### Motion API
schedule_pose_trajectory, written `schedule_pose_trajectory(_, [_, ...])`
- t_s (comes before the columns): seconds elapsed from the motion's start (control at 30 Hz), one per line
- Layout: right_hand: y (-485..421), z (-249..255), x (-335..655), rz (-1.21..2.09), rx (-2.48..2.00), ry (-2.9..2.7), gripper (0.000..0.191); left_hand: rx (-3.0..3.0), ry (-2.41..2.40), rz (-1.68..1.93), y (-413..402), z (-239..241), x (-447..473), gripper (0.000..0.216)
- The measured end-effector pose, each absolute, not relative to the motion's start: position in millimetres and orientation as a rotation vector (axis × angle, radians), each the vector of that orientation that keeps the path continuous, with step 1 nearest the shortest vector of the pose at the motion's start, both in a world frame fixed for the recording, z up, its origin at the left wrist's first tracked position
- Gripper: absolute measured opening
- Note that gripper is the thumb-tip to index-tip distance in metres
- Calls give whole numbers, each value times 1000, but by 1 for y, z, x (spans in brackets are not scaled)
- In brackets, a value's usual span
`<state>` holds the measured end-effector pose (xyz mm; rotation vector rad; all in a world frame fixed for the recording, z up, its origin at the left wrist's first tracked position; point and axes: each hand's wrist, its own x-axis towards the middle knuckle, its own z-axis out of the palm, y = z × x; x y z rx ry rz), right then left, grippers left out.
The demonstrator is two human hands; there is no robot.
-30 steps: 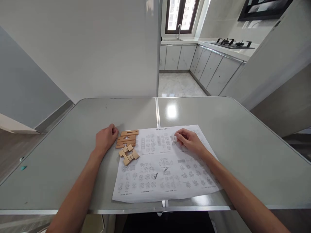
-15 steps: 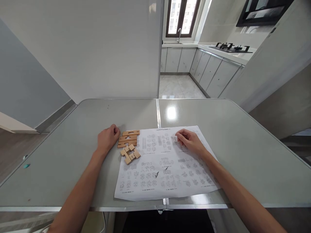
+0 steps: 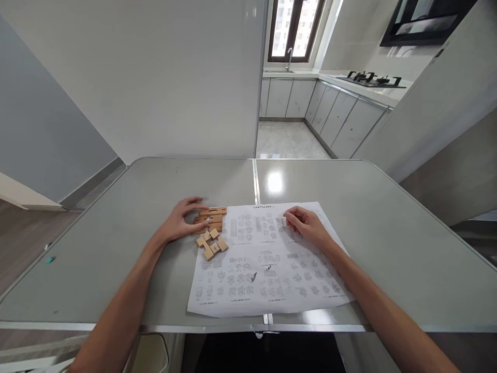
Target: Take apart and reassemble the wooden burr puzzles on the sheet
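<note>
My left hand (image 3: 180, 221) is at the left end of several darker brown notched wooden pieces (image 3: 213, 219). Its fingers and thumb are spread apart over that end, and whether they press on the wood cannot be made out. Just below them lie several lighter wooden blocks (image 3: 210, 247), partly on the left edge of a large printed sheet (image 3: 248, 305). Small line drawings cover the sheet, which has two small torn spots. On its upper right part rests my right hand (image 3: 306, 224), with the fingers loosely curled in and nothing visible in them.
The sheet and blocks lie on a grey folding table (image 3: 407, 248) with a metal seam (image 3: 256, 181) down the middle. A small teal object (image 3: 50, 259) is near the left edge. Behind stand a white panel (image 3: 174, 77) and a kitchen counter with a gas stove (image 3: 373, 79).
My left hand has opened from a fist and moved right, with its fingers now over the brown wooden pieces. My right hand stays curled on the sheet. The camera view has shifted slightly.
</note>
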<state>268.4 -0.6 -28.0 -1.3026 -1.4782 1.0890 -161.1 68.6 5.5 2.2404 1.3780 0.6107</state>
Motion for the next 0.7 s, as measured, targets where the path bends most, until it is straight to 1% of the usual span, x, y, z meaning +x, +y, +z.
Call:
schedule_pose_trajectory(0.23, [-1, -28, 268, 1077, -1312, -1488, 43, 2312, 1363, 414, 75, 6, -164, 55])
schedule_pose_trajectory(0.4, [0, -28, 267, 1073, -1315, -1497, 46, 2332, 1396, 139, 87, 29, -156, 58])
schedule_pose_trajectory(0.47, [0, -27, 267, 1069, -1313, -1499, 46, 2392, 1409, 29, 93, 41, -148, 53])
schedule_pose_trajectory(0.53, [0, -27, 267, 1065, -1311, -1501, 47, 2490, 1386, -55, 97, 51, -137, 43])
schedule_pose_trajectory(0.7, [1, -28, 267, 1061, -1297, -1508, 47, 2628, 1265, -177, 103, 65, -110, 28])
